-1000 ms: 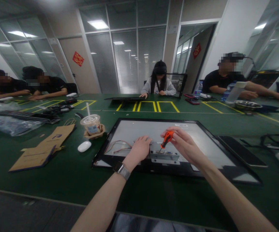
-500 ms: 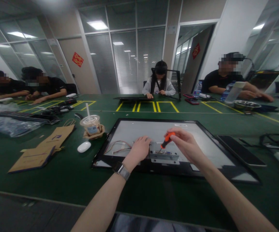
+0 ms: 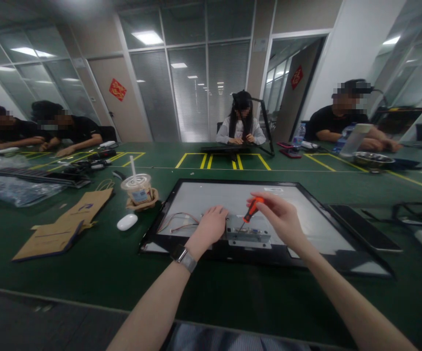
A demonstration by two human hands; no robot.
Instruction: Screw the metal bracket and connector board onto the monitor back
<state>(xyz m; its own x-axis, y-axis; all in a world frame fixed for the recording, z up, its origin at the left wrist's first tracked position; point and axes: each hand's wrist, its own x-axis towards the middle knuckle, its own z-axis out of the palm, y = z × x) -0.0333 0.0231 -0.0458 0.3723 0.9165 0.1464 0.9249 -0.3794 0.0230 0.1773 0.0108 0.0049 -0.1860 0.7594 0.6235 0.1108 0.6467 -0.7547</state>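
Firstly, a lidded cup (image 3: pixel 140 196) stands on the surface (image 3: pixel 86 275). Next, the left hand (image 3: pixel 213 225) lies over the panel (image 3: pixel 196 192); finger grip cannot be determined. Rightward, a screwdriver (image 3: pixel 252 209) slants down to the metal bracket (image 3: pixel 249 237), clamped by fingers of the right hand (image 3: pixel 282 217).

Below centre, orange and black are colouring the screwdriver (image 3: pixel 252 210); black is edging the grey panel (image 3: pixel 199 194).

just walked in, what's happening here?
The person's right hand holds an orange-and-black screwdriver, tip down at a silver metal bracket on a large grey, black-framed panel lying on a green table. The left hand rests at the bracket's left end. Whether the tip is in a screw: too small to tell.
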